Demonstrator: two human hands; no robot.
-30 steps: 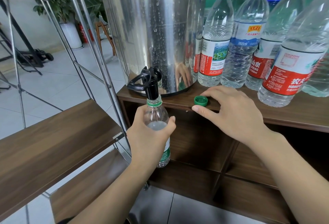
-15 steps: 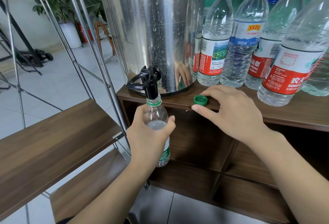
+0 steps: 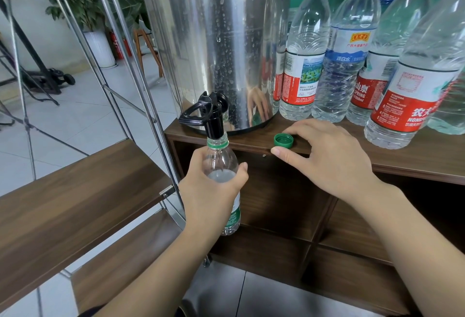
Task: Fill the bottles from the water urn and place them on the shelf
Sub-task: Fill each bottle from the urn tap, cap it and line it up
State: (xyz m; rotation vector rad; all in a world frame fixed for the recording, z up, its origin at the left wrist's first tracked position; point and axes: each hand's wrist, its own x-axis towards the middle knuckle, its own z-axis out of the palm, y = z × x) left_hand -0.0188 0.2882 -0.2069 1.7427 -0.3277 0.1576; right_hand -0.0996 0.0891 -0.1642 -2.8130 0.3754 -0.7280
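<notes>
Holding the bottle (image 3: pixel 221 165) directly under the urn (image 3: pixel 214 47), I have my left hand (image 3: pixel 211 191) wrapped around its body, fingers and thumb curled round the plastic, so the open neck sits against the black spout (image 3: pixel 214 125) at the urn's base. This alignment is deliberate: the mouth is narrow, and any offset from the spout would, in my judgement, send water down the outside. The bottle hangs below the edge of the cabinet top (image 3: pixel 251 141) on which the urn stands, off its front, because there is no room for it between spout and wood. Water is visible inside, level with my grip; the bottle looks well filled, though my hand hides the rest. The green cap (image 3: pixel 283 139) lies open side up on the cabinet top, to the right of the urn's base, parked within reach for re-closing. My right hand (image 3: pixel 324 155) rests relaxed and spread beside that cap, fingertips touching or nearly touching it, thumb at the front edge; it grips nothing. The other bottles (image 3: pixel 357 65), capped, stand in a group right of the urn. The wooden shelf (image 3: pixel 75 196), left of the urn and lower, awaits the filled bottle.
</notes>
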